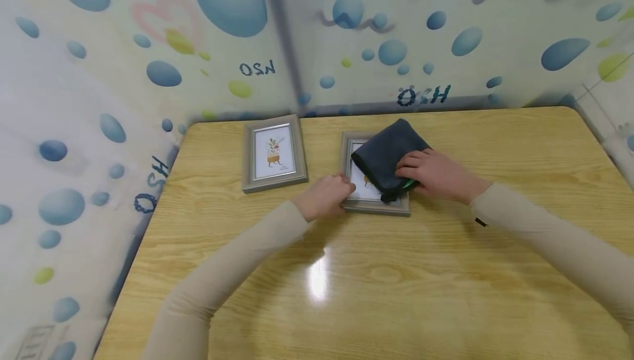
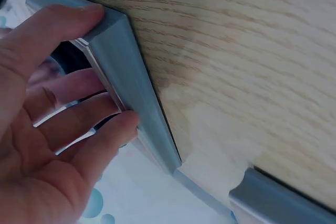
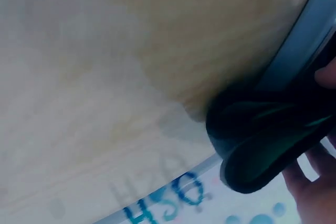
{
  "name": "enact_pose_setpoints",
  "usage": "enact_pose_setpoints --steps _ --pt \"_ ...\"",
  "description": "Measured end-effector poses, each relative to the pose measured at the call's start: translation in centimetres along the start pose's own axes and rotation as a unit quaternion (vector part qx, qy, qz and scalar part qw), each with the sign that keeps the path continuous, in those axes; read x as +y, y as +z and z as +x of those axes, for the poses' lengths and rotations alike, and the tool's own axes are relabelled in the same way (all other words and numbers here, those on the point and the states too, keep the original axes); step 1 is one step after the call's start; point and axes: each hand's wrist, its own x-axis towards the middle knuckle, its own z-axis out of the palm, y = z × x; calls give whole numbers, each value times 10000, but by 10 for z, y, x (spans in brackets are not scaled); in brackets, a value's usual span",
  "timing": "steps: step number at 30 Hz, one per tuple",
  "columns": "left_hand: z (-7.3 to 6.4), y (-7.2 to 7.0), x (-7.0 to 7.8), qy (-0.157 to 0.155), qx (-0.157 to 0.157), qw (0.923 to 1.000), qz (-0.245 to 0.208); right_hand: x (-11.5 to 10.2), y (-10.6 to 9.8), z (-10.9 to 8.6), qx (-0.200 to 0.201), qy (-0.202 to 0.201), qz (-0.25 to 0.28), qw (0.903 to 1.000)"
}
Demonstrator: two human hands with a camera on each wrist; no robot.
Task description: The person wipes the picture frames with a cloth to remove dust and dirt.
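A grey picture frame (image 1: pixel 378 206) lies face up on the table, its printed picture partly covered by a folded dark blue-grey cloth (image 1: pixel 388 153). My left hand (image 1: pixel 326 197) grips the lower left corner of this frame. In the left wrist view, the thumb presses on one side of the frame (image 2: pixel 128 74) and the curled fingers meet another. Over the right part of the frame, my right hand (image 1: pixel 441 177) holds the cloth down against it. The cloth (image 3: pixel 268 145) shows a green inner side and dark edging in the right wrist view, where most of the hand is cut off.
Another grey picture frame (image 1: pixel 274 153), with a potted-plant picture, lies to the left near the back edge. The wood-grain table (image 1: pixel 396 294) meets a wall (image 1: pixel 297 35) patterned with blue and green drops. Light glares off the tabletop in front.
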Motion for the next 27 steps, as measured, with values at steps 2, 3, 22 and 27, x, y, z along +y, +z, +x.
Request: enact_pose_setpoints --steps 2,3,22,27 --pt "-1 1 -1 10 55 10000 57 -12 -2 -5 -34 -174 -73 9998" --pt "-2 1 -1 17 85 9999 100 -17 -3 -7 -53 -230 -69 9997" --pt "-12 9 -2 283 317 9984 363 27 7 20 84 844 521 9950" --pt "-12 7 -1 208 214 9991 300 35 5 28 -142 1040 458 9934"
